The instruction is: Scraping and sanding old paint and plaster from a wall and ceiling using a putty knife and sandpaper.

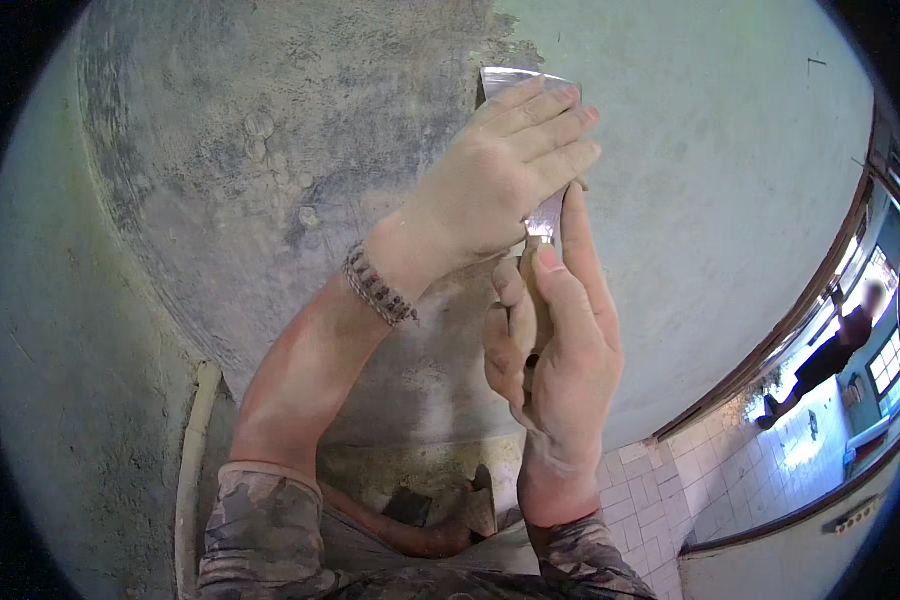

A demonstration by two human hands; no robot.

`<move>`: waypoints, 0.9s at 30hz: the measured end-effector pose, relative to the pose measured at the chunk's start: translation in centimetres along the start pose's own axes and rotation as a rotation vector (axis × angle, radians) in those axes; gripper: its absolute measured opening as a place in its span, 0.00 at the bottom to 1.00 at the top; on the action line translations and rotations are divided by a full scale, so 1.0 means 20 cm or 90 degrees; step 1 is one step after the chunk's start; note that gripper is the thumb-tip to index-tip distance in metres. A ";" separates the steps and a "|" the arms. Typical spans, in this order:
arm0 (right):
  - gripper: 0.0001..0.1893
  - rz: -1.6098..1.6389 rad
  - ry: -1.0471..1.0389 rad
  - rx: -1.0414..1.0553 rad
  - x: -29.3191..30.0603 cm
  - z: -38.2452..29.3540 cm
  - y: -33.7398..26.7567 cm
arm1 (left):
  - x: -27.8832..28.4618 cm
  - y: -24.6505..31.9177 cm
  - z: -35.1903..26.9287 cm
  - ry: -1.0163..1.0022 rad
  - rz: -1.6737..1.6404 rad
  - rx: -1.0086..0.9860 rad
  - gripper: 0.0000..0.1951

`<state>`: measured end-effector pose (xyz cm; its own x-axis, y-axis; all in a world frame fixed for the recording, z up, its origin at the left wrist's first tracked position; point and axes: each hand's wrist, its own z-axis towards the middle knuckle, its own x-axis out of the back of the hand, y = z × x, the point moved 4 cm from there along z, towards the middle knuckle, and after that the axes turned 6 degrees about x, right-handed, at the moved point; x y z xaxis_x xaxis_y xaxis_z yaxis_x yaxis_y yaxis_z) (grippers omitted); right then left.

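My right hand [570, 322] grips the handle of a wide metal scraper [544, 225]. The scraper's broad blade lies against the green painted wall [690, 195], at the ragged edge of a bare grey patch [375, 90]. My left hand [510, 161], dusty and with a woven bracelet on its wrist, rests flat over the blade, fingers close together and pointing to the upper right. It hides most of the blade; the blade's far edge shows above the fingertips.
A pale vertical pipe [195, 465] runs beside the corner at lower left. Below is a tiled floor [637, 480]. At the right, a doorway frame [780, 337] opens to a room with windows, where another person [832, 352] stands. Sockets [855, 517] are on the wall at lower right.
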<state>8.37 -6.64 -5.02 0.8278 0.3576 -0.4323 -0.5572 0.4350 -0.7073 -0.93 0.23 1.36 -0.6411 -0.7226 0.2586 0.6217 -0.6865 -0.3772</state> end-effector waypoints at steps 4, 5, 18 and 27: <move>0.31 -0.003 0.023 -0.059 0.00 0.00 0.03 | 0.01 0.03 -0.01 -0.022 -0.018 0.032 0.16; 0.31 0.011 -0.013 -0.011 -0.02 0.00 0.02 | 0.02 0.04 0.00 0.004 -0.026 -0.005 0.16; 0.32 -0.047 -0.014 0.037 -0.08 0.05 -0.01 | 0.02 -0.05 0.02 0.007 -0.020 0.017 0.15; 0.32 -0.013 -0.034 0.026 -0.10 0.07 -0.05 | 0.04 -0.07 0.07 0.003 -0.031 0.024 0.16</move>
<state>7.09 -6.62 -2.72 0.8349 0.3919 -0.3865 -0.5435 0.4760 -0.6913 -1.67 0.62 3.30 -0.6728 -0.6884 0.2710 0.6063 -0.7230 -0.3312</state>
